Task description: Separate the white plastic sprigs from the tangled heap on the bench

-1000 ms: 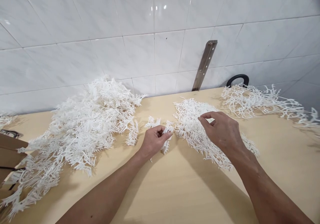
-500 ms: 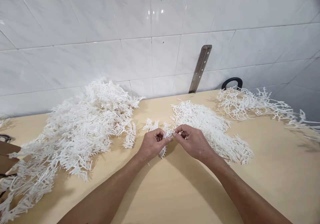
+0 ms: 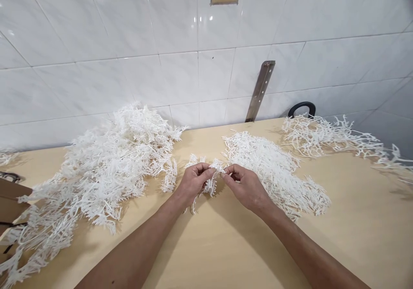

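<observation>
Over the middle of the table, my left hand [image 3: 194,180] is closed, pinching a white branched plastic piece [image 3: 217,165] with many thin prongs. My right hand [image 3: 247,186] is closed too, its thumb and forefinger pinching the right end of the same piece. Part of the piece hangs below my left fingers, and some of it is hidden behind them. Just beyond my left hand lies another small white piece [image 3: 192,160]. To the right of my right hand spreads a pile of thin white plastic sticks [image 3: 274,170].
A large heap of white branched pieces [image 3: 122,160] covers the left of the table [image 3: 226,250]. Bare white branches [image 3: 325,136] lie at the back right, near a black ring-shaped handle [image 3: 302,104]. A metal bracket [image 3: 260,91] leans against the tiled wall. A brown box [image 3: 13,196] stands far left.
The white piece has been turned between my fingers, with more of it showing above them and its hanging end shifted. Both hands stay close together. The view has moved slightly.
</observation>
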### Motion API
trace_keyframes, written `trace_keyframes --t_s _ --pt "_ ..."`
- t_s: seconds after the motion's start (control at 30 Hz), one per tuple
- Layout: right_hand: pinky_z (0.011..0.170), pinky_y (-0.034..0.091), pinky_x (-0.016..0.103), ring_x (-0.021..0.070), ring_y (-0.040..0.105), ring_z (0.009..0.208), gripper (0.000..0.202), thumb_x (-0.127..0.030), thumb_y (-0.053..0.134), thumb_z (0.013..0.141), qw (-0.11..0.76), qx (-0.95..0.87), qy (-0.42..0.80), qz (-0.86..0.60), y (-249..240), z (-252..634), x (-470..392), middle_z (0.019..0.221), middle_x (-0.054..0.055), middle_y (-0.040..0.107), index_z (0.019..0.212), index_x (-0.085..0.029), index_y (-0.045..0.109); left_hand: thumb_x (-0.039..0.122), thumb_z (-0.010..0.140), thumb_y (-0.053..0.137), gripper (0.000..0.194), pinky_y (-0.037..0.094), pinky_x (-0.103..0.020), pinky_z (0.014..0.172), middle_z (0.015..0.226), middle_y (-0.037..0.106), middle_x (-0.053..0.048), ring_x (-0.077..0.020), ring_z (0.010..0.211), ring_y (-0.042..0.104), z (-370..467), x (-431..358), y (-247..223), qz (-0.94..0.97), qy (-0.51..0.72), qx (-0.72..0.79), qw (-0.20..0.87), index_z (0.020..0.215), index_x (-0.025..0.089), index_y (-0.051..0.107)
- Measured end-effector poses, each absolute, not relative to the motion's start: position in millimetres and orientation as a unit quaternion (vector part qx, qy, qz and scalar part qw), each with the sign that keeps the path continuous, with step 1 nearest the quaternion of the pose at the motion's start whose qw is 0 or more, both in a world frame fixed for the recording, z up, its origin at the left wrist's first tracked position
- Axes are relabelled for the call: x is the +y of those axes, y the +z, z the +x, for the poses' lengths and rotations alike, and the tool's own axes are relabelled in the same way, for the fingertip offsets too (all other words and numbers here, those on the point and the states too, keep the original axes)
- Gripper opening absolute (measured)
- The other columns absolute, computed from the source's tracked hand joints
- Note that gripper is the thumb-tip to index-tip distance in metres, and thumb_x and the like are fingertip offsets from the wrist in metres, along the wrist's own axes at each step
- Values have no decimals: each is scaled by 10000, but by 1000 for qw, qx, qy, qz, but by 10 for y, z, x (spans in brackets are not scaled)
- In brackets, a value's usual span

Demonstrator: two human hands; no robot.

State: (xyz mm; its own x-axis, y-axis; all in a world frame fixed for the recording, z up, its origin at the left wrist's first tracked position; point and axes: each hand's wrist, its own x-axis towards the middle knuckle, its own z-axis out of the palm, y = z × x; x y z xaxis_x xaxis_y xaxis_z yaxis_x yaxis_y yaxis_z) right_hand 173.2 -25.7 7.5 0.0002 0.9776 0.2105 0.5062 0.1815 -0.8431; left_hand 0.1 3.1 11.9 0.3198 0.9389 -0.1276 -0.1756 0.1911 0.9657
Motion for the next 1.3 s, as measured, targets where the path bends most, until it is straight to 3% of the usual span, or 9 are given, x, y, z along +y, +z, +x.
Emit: trace_keyframes --t_s 0.2,0.47,0.73,1.07,1.3 --pt "535 383 258 136 518 562 197 -380 570 866 431 -641 287 -567 62 1620 -308 630 -20 593 785 -206 617 508 654 820 429 368 -217 517 655 600 7 -91 545 502 22 -9 123 505 436 402 627 793 145 638" --pt "556 391 260 135 512 575 203 -384 577 874 439 -634 298 -563 31 1611 -305 645 -25 587 797 -203 624 483 611 852 431 414 -242 557 627 594 5 -111 549 531 33 13 124 433 449 386 680 754 139 636" --pt "544 386 261 150 540 585 202 -388 580 864 452 -623 278 -574 18 1614 -287 648 -10 620 787 -209 631 530 711 766 395 245 -231 433 448 399 65 -71 413 341 47 -62 199 520 438 452 577 651 168 619" --pt "541 388 257 148 518 594 206 -382 568 870 450 -615 295 -576 -11 1586 -286 652 -10 601 797 -203 641 513 682 796 408 293 -210 451 591 558 20 -73 467 415 65 -65 167 497 428 414 631 773 145 644" --pt "564 450 267 156 565 624 170 -342 562 890 486 -639 240 -546 -13 1586 -325 766 21 667 893 -211 670 526 684 790 410 377 -224 547 631 551 23 -97 561 480 -11 70 123 475 478 397 623 767 152 643"
